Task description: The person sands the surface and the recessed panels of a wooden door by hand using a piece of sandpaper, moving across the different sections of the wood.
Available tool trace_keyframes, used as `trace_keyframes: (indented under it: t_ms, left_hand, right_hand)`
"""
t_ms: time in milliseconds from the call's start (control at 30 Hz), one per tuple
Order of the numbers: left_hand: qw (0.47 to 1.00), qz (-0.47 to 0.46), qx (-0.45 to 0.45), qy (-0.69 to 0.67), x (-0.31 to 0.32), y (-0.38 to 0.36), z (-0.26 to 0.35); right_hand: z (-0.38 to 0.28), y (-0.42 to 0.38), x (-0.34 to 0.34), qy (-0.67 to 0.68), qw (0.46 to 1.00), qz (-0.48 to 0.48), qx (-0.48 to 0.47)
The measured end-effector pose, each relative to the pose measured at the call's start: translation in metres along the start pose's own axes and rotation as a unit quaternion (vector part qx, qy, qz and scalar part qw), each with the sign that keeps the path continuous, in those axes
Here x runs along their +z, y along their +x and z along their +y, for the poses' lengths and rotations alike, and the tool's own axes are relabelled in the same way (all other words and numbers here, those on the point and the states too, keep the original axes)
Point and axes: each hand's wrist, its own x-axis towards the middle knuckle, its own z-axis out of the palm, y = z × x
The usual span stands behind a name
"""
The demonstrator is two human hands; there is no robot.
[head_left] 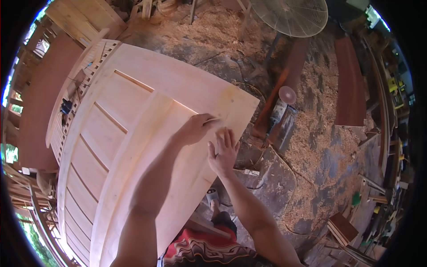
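while both arms reach forward from six o'clock, the left hand [197, 129] rests on the pale wooden door [133, 147], its fingers curled and pinching something small and thin, too small to name, against the door's surface near the corner at two o'clock. the right hand [223, 151] lies flat and open just beside it at five o'clock of the left, fingers spread, its grip released, the palm pressed on the door's edge. the door is a big unfinished panelled piece lying tilted, filling the view from nine o'clock to the centre. beyond its far corner, at three o'clock, a power tool with a round disc [281, 107] lies on the sawdust-covered floor [320, 147]. a standing fan [289, 15] sits at twelve o'clock. dark red boards [349, 84] lean at two o'clock. a sandalled foot [213, 198] shows under the door's edge at six o'clock.
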Motion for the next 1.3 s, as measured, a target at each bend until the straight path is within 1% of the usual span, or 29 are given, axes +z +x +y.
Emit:
trace_keyframes:
  t_ms: [33, 67, 100, 167, 233, 267, 300, 367, 467, 533, 567, 667, 700, 733, 767, 867, 967, 1067, 1167, 1233, 1267, 1300]
  left_hand:
    - [0.994, 0.009, 0.065, -0.089, -0.025, -0.014, 0.012]
    - [0.975, 0.016, 0.129, -0.18, -0.042, -0.025, 0.02]
    - [0.977, 0.048, 0.106, -0.177, -0.052, -0.027, 0.02]
    - [0.998, 0.054, 0.022, -0.034, -0.029, -0.016, -0.025]
    - [0.997, 0.078, 0.016, -0.001, 0.004, -0.018, -0.045]
    - [0.996, 0.084, 0.032, 0.03, 0.028, -0.017, -0.055]
    - [0.999, 0.041, 0.011, -0.001, 0.039, -0.014, -0.047]
    - [0.99, 0.109, -0.002, 0.085, 0.064, -0.015, -0.024]
    - [0.982, 0.189, -0.014, -0.007, 0.082, -0.03, -0.028]
    - [0.97, 0.193, 0.1, 0.106, 0.084, -0.074, -0.056]
    - [0.955, 0.197, 0.157, 0.16, 0.088, -0.095, -0.067]
    - [0.954, 0.219, 0.133, 0.157, 0.114, -0.114, -0.1]
    - [0.965, 0.217, 0.112, 0.099, 0.114, -0.105, -0.086]
    - [0.97, 0.221, 0.091, 0.041, 0.103, -0.071, -0.06]
    - [0.971, 0.226, 0.075, -0.014, 0.094, -0.052, -0.048]
    - [0.981, 0.169, 0.095, -0.027, 0.091, -0.053, -0.06]
    - [0.94, 0.257, 0.196, 0.109, 0.108, -0.044, -0.087]
    - [0.971, 0.213, 0.099, 0.039, 0.093, -0.021, -0.057]
    - [0.923, 0.246, 0.261, 0.14, 0.096, -0.033, -0.089]
    - [0.977, 0.165, 0.127, 0.051, 0.073, -0.026, -0.054]
    - [0.99, 0.124, 0.06, 0.01, 0.064, -0.024, -0.041]
    - [0.987, 0.148, 0.066, -0.012, 0.069, -0.026, -0.043]
  right_hand:
    - [0.003, -0.002, 0.002, -0.001, 1.0, 0.005, -0.006]
    - [0.004, -0.008, 0.004, -0.004, 1.0, 0.009, -0.009]
    - [0.003, -0.016, 0.004, -0.004, 1.0, 0.004, -0.005]
    - [0.004, -0.008, 0.003, -0.001, 1.0, 0.01, -0.011]
    - [0.002, -0.002, 0.003, 0.007, 1.0, 0.01, 0.001]
    - [0.002, -0.007, 0.003, 0.011, 1.0, 0.004, 0.012]
    - [0.002, -0.009, 0.003, 0.008, 1.0, 0.003, 0.015]
    - [0.003, -0.008, 0.004, 0.002, 1.0, -0.002, 0.014]
    - [0.002, -0.006, 0.002, -0.007, 1.0, -0.019, 0.021]
    - [0.003, -0.01, 0.007, 0.007, 1.0, -0.002, 0.003]
    - [0.006, -0.008, 0.008, 0.012, 1.0, 0.008, -0.01]
    - [0.006, -0.007, 0.009, 0.004, 1.0, 0.011, -0.005]
    - [0.01, -0.015, 0.009, 0.006, 1.0, 0.005, -0.003]
    - [0.014, -0.012, 0.013, 0.009, 1.0, 0.004, -0.007]
    - [0.014, -0.01, 0.015, 0.013, 1.0, 0.008, -0.011]
    - [0.015, -0.01, 0.018, 0.01, 0.999, 0.02, -0.028]
    - [0.018, -0.001, 0.019, -0.004, 0.999, 0.027, -0.029]
    - [0.013, -0.014, 0.014, -0.01, 1.0, 0.003, -0.019]
    - [0.018, -0.004, 0.017, -0.021, 1.0, -0.003, -0.02]
    - [0.017, -0.016, 0.015, -0.028, 0.999, -0.02, -0.016]
    - [0.014, -0.015, 0.012, -0.026, 0.999, -0.023, -0.013]
    - [0.013, -0.008, 0.011, -0.022, 0.999, -0.02, -0.012]
